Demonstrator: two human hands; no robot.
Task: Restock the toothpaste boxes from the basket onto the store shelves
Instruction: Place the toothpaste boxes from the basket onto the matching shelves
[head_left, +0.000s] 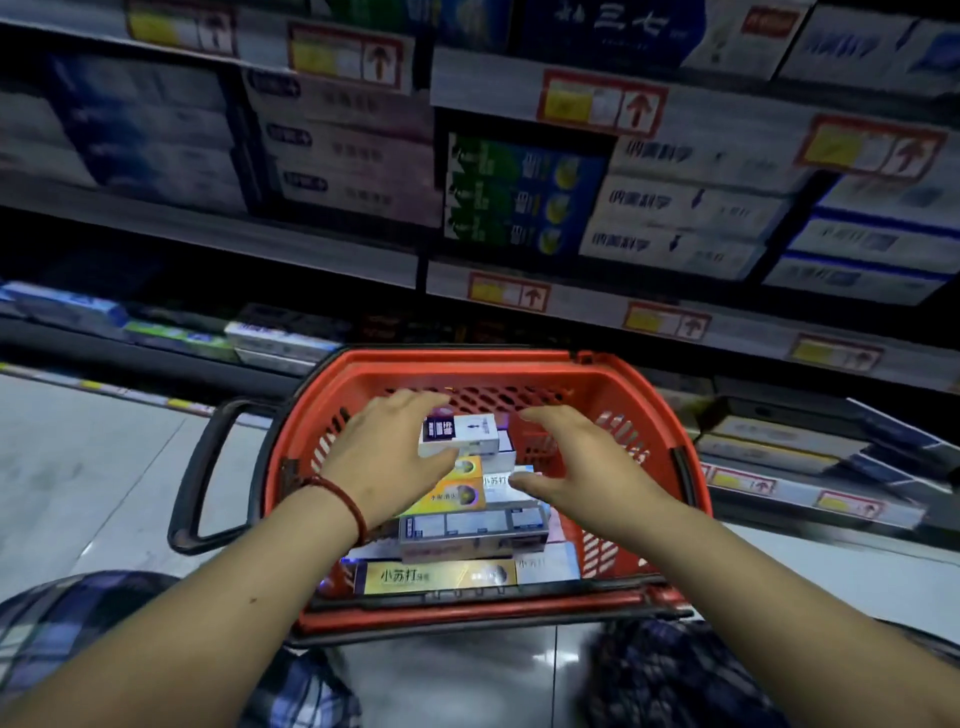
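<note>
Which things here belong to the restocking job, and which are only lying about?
Job: red basket; white and purple box, held by the left hand; gold box; silver box; right hand, open above them; shelves.
Lying about: price labels; red bracelet; floor.

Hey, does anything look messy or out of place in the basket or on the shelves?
Only the basket: its toothpaste boxes lie in a loose heap, crossing at different angles, with the white-and-purple box that the left hand grips on top. The shelves look evenly stacked, though blurred.
</note>
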